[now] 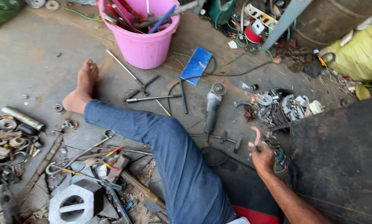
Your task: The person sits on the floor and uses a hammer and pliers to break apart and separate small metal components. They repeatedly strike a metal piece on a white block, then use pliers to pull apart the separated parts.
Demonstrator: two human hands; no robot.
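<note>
My right hand [261,155] is closed around a small curved pinkish piece [256,135] that sticks up from the fist, low at the right beside a large dark tyre-like mass [339,157]. My left hand is out of view. My leg in blue jeans [169,153] stretches across the concrete floor with a bare foot [82,89]. An angle grinder [213,105] lies on the floor just left of and beyond the hand, its cable trailing back.
A pink bucket [144,45] full of tools stands at the top. A blue plate [196,65], T-handled wrenches [153,98] and rods lie mid-floor. Metal parts pile at right [277,108]; bearings, pipes and a big hex nut [76,201] at left. Yellow sack [360,49] top right.
</note>
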